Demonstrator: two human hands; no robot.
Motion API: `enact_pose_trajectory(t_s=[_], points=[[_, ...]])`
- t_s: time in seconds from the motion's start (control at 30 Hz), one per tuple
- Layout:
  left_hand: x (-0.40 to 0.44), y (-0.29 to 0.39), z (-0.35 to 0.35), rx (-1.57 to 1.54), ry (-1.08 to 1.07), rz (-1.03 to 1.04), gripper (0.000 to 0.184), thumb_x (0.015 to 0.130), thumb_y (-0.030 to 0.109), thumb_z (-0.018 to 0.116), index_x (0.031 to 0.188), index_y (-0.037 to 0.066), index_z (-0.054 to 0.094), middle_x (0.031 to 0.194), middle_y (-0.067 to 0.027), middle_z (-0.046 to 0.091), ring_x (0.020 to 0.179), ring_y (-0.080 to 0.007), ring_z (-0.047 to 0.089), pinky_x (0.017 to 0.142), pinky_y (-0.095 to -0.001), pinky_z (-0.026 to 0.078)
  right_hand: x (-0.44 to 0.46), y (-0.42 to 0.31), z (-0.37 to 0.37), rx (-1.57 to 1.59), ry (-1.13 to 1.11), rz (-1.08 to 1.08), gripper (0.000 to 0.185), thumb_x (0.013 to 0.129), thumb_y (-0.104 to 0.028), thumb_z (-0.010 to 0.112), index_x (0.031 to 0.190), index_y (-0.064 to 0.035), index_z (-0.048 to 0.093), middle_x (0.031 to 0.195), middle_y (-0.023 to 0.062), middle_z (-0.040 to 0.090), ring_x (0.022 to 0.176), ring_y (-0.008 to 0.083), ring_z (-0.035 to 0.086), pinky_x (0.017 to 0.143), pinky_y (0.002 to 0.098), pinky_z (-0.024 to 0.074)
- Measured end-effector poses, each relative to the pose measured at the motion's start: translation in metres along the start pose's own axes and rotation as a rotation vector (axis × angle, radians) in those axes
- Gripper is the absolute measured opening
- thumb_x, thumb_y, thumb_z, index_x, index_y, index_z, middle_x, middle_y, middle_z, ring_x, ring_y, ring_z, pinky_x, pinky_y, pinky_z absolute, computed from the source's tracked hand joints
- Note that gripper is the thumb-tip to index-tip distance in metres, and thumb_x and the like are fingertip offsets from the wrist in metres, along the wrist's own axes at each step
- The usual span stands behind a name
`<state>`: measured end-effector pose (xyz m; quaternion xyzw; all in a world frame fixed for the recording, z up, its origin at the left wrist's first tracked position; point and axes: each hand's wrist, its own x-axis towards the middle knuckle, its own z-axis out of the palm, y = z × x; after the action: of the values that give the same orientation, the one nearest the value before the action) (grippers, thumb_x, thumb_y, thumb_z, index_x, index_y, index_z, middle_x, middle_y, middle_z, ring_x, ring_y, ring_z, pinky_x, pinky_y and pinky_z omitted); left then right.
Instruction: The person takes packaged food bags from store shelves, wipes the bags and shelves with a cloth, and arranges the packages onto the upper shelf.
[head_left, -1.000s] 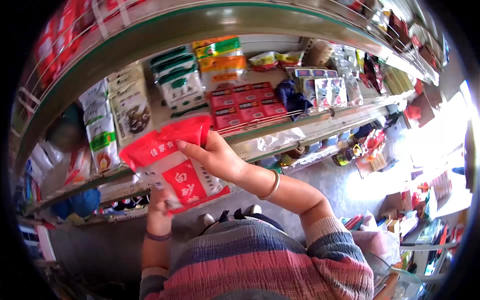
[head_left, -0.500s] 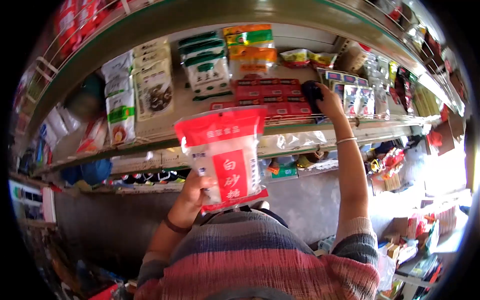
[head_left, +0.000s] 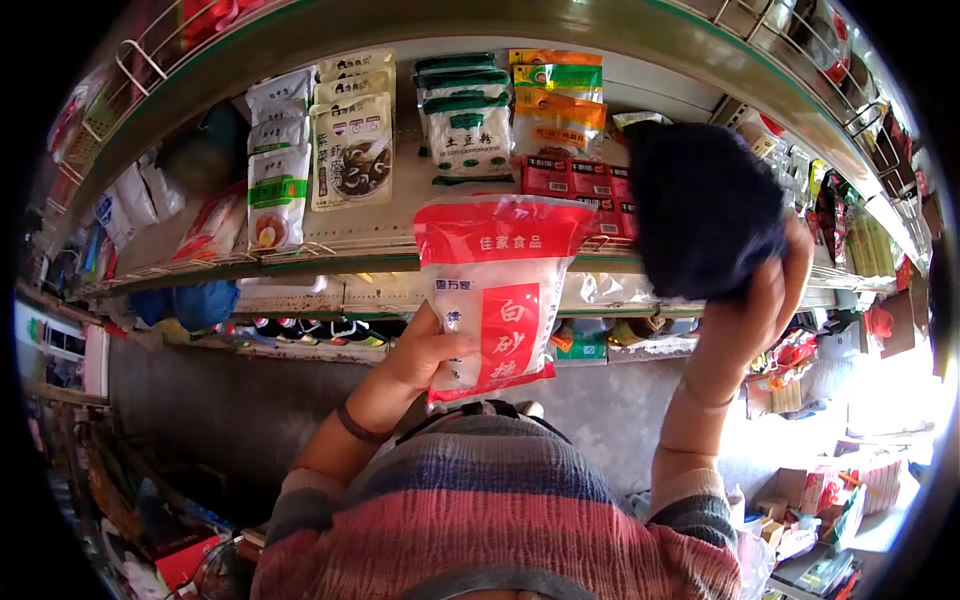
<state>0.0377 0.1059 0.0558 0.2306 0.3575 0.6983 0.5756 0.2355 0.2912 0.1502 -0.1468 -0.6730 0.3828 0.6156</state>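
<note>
My left hand (head_left: 428,350) is closed on the lower left side of a red-and-white bag of white sugar (head_left: 508,325), held upright with its printed front facing me. A dark navy cloth (head_left: 705,210) is bunched in my right hand (head_left: 768,305), raised in front of the shelf's right part. My right fingers are partly hidden behind the cloth. Behind the sugar bag and the cloth, small red boxes (head_left: 572,178) lie in rows on the shelf, partly covered. Green-and-white potato starch bags (head_left: 470,140) stand just left of them.
A wire rail runs along the front edge of the shelf (head_left: 350,262). Cream soup packets (head_left: 352,150), white-and-green packets (head_left: 278,195) and orange packets (head_left: 562,125) stand on it. A curved upper shelf edge (head_left: 440,22) hangs above. Cartons and goods (head_left: 800,500) crowd the lower right.
My right hand has lifted the navy cloth off the shelf, near the red boxes, and brought it closer to me. The sugar bag has shifted right in view, still in my left hand.
</note>
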Motion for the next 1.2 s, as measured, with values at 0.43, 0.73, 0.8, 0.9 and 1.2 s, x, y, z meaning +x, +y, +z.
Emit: enact_pose_trajectory(t_s=[0.43, 0.73, 0.8, 0.9, 1.2], points=[[0.005, 0.008, 0.002, 0.620, -0.321, 0.008, 0.064, 0.067, -0.001, 0.046, 0.127, -0.003, 0.026, 0.115, -0.0065, 0.045, 0.107, -0.0147, 0.043, 0.093, -0.0285, 0.032, -0.016, 0.007, 0.121, -0.470, -0.584, -0.424, 0.029, 0.065, -0.003, 0.055, 0.093, -0.0087, 0.060, 0.085, 0.0080, 0.055, 0.082, 0.0258, 0.054, 0.070, 0.0344, 0.0450], [-0.029, 0.029, 0.000, 0.192, -0.094, 0.001, 0.057, 0.064, -0.002, 0.051, 0.120, -0.003, 0.043, 0.110, -0.0094, 0.054, 0.098, -0.0157, 0.053, 0.081, -0.0272, 0.043, -0.010, 0.112, 0.062, -0.605, -0.275, -0.087, 0.022, 0.075, -0.006, 0.050, 0.094, -0.0068, 0.059, 0.082, 0.0138, 0.060, 0.075, 0.0304, 0.059, 0.064, 0.0349, 0.0494], [-0.031, 0.035, -0.006, 0.053, -0.103, 0.043, 0.056, 0.065, -0.001, 0.051, 0.120, -0.004, 0.042, 0.112, -0.0121, 0.054, 0.100, -0.0185, 0.054, 0.083, -0.0298, 0.044, -0.010, 0.119, 0.040, -0.431, -0.095, 0.125, 0.026, 0.076, -0.005, 0.045, 0.097, -0.0019, 0.060, 0.085, 0.0144, 0.063, 0.078, 0.0238, 0.062, 0.071, 0.0304, 0.0485], [-0.023, 0.033, -0.007, -0.073, -0.046, 0.105, 0.054, 0.072, 0.002, 0.052, 0.123, -0.003, 0.038, 0.115, -0.0127, 0.052, 0.102, -0.0185, 0.053, 0.086, -0.0310, 0.043, -0.010, 0.099, 0.008, 0.407, -0.059, 0.353, 0.039, 0.086, -0.032, 0.048, 0.108, -0.0012, 0.053, 0.095, 0.0117, 0.061, 0.080, 0.0217, 0.059, 0.072, 0.0322, 0.0485], [-0.013, 0.014, 0.019, -0.145, 0.081, 0.232, 0.060, 0.090, 0.048, 0.031, 0.133, 0.007, 0.027, 0.133, -0.0068, 0.035, 0.120, -0.0230, 0.035, 0.101, -0.0378, 0.025, -0.055, 0.004, 0.080, -0.305, -0.326, -0.335, 0.046, 0.069, -0.015, 0.061, 0.113, -0.0071, 0.051, 0.108, 0.0140, 0.048, 0.105, 0.0320, 0.044, 0.090, 0.0423, 0.0349]])
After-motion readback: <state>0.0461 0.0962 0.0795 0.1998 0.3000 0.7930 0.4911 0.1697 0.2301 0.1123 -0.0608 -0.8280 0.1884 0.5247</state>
